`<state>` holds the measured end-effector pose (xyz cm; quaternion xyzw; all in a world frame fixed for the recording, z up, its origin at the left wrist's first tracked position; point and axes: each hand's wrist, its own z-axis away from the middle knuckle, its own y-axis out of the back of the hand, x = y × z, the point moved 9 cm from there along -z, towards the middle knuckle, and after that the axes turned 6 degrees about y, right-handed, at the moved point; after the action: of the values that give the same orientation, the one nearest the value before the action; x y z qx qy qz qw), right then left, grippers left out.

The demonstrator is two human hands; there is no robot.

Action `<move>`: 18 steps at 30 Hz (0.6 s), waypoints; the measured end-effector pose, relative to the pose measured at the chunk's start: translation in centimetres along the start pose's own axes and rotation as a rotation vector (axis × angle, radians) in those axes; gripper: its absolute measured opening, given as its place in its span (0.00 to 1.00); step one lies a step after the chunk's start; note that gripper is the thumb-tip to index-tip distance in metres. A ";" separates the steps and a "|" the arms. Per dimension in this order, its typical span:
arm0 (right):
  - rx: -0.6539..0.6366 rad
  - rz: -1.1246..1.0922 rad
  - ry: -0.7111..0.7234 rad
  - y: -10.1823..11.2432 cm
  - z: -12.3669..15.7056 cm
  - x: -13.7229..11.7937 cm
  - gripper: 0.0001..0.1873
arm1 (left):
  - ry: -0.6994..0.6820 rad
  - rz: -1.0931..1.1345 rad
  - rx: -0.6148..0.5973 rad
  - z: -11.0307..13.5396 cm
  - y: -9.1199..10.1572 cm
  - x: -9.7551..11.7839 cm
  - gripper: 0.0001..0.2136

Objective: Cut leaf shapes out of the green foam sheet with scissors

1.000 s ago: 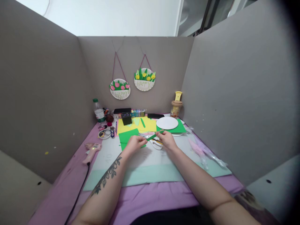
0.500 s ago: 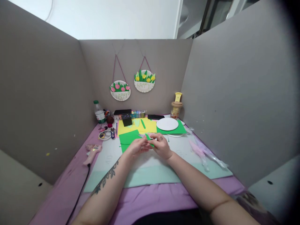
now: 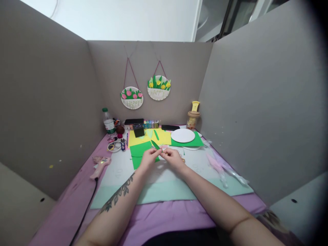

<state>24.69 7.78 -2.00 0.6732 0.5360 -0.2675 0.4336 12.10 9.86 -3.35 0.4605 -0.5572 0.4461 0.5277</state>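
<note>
A narrow green paper leaf (image 3: 155, 145) slants up and to the left between my two hands. My left hand (image 3: 149, 158) pinches its lower part between thumb and fingers. The fingertips of my right hand (image 3: 174, 159) are closed on its lower end, touching those of the left. A small gold-coloured piece (image 3: 182, 160) shows just beyond my right hand; I cannot make out what it belongs to. Under and behind my left hand lies a green paper sheet (image 3: 139, 152) with a cut across it. Another green leaf (image 3: 156, 135) rests on a yellow sheet (image 3: 165, 137).
White round plates (image 3: 182, 135) lie on green paper at the right. A pink glue gun (image 3: 101, 167) with a black cord is at the left, near a tape roll (image 3: 114, 147). Plastic-wrapped pink material (image 3: 216, 165) lies right. A bottle (image 3: 109, 123) and a lidded cup (image 3: 192, 120) stand behind.
My hands have turned the leaf, and more of it now sticks out above my left fingers. The right hand's fingers have drawn in to a pinch at its lower end.
</note>
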 end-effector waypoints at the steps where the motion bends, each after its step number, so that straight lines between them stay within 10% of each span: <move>1: -0.004 -0.005 -0.016 -0.1 0.0 0.1 0.15 | 0.016 0.004 0.007 0.0 0.0 -0.3 0.20; 11: 0.127 -0.079 -0.161 2.4 0.1 1.8 0.14 | 0.079 0.198 0.393 -0.7 6.5 0.5 0.21; 18: 0.074 0.005 -0.074 0.6 0.2 0.0 0.11 | 0.080 0.110 0.171 -0.5 2.0 -0.9 0.21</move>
<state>25.32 7.54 -1.88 0.6797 0.5077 -0.3107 0.4285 10.21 10.72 -4.25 0.4543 -0.5199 0.5385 0.4830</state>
